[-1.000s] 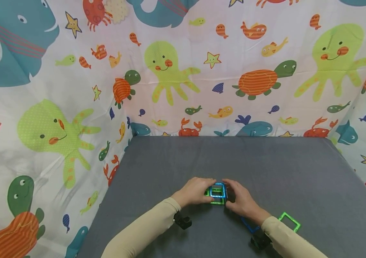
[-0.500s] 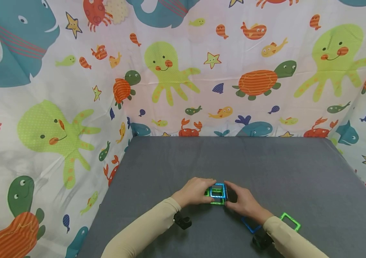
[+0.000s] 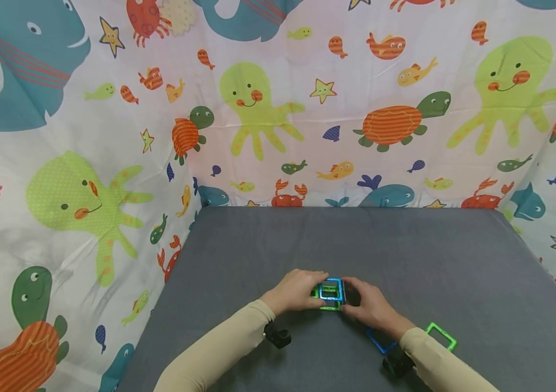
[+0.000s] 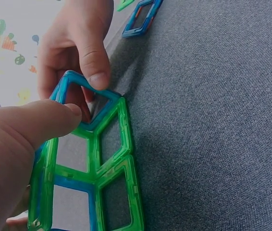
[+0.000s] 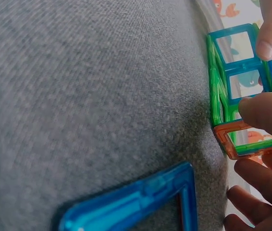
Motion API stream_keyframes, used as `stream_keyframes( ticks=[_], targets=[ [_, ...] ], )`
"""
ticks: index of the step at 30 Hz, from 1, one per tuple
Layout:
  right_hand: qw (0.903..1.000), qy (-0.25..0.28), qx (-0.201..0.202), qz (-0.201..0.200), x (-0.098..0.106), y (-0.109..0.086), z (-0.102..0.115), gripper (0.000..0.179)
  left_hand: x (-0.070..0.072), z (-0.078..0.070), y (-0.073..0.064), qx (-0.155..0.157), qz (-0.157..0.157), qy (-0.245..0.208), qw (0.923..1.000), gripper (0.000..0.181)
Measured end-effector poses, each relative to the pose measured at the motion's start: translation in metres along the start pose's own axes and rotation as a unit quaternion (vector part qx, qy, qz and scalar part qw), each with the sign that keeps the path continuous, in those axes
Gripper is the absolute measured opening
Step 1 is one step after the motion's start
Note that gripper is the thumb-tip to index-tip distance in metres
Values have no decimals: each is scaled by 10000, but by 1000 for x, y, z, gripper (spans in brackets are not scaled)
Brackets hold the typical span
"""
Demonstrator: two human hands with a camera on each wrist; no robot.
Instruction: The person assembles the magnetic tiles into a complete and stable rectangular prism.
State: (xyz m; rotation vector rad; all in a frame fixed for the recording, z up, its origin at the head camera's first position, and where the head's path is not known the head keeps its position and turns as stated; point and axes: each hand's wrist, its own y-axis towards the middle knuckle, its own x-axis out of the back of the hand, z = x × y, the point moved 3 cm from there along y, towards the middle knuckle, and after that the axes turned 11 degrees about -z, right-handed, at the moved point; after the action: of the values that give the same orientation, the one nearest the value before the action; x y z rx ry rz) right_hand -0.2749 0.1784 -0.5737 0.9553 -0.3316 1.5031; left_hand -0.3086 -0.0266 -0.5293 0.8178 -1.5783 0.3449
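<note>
Between the hands stands a small hollow structure of square magnetic tiles, green and blue frames joined at their edges. My left hand grips its left side, thumb near me and fingers on the far side. My right hand holds the right end, where an orange tile shows in the right wrist view, with the thumb over the frames. Seen from the left wrist, green tiles line the side near the cloth, and a blue tile tops the far end. The palms hide parts of the structure.
A loose blue tile lies on the grey cloth by the right wrist. A loose green tile lies beyond the right forearm, partly covered by the sleeve. Printed sea-animal curtains enclose the table at the back and sides.
The right hand has shifted slightly to the right, its index fingertip a little lower along the structure's right end. The left hand and the structure look unmoved.
</note>
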Motion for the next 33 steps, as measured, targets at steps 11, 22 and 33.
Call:
stream_keyframes(
  ticks=[11, 22, 33],
  targets=[
    [9998, -83, -68, 144, 1, 6, 0, 60, 2, 0, 0, 35, 107, -28, 9999, 64],
    [9996, -67, -101, 249, 2, 11, -1, 58, 4, -2, 0, 59, 121, -61, 9999, 64],
    [9995, -33, -83, 314, 3, 14, -2, 59, 4, -2, 0, 69, 3, -92, 9999, 63]
  ],
)
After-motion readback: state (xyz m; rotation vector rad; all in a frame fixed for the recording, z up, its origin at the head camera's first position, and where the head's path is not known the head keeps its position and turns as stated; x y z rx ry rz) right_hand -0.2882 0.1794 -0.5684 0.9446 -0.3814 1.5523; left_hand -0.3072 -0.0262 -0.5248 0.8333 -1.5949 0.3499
